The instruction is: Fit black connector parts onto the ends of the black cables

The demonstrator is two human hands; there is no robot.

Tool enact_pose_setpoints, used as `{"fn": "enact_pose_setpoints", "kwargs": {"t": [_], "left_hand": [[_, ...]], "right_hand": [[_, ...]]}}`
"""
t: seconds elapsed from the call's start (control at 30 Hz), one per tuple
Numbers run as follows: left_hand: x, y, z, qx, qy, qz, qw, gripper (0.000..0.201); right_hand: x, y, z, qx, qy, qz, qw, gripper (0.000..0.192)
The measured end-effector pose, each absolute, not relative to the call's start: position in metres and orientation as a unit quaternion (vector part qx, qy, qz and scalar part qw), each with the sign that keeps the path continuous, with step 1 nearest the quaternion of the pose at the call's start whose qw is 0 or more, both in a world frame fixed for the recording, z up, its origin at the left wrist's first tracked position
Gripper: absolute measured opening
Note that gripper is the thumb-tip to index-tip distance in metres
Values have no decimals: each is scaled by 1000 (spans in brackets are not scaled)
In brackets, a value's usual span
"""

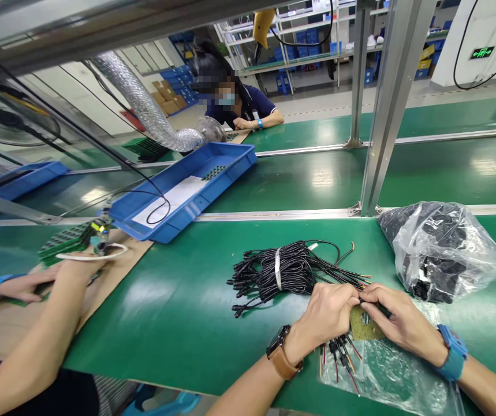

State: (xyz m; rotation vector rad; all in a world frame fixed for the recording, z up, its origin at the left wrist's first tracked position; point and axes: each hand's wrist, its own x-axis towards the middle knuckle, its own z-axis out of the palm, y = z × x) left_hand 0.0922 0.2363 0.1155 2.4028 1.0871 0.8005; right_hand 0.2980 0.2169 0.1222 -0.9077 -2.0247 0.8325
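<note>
My left hand (pixel 332 307), with a watch on a brown strap, is closed in a pinch. Its fingertips meet those of my right hand (pixel 397 315), also pinched, around a small black piece mostly hidden by the fingers. Under my hands sits a yellowish pad (pixel 366 325) with something greyish on it. Just behind lies a bundle of black cables (pixel 288 268), tied with a white band, bare coloured wire ends pointing right. Short black leads (pixel 342 353) with red and yellow wire ends stick out below my left hand, over a clear plastic bag (pixel 397 375).
A clear bag of black parts (pixel 440 248) stands at the right. Metal posts (pixel 388 110) and a rail border the green bench. A blue tray (pixel 182 199) sits at the back left. One co-worker's arms (pixel 68 294) work at the left beside green boards (pixel 66 240); another person sits opposite.
</note>
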Motion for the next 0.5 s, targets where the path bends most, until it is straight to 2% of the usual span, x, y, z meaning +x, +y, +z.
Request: {"fn": "enact_pose_setpoints", "kwargs": {"t": [0.1,0.27,0.5], "left_hand": [[89,239,120,866,379,261,192,16],[86,244,129,855,358,277,254,7],[88,243,125,826,362,331,277,18]], "right_hand": [[298,218,123,-358,-791,329,372,12],[300,218,124,-400,-771,319,379,10],[301,221,120,-392,-766,348,373,9]]}}
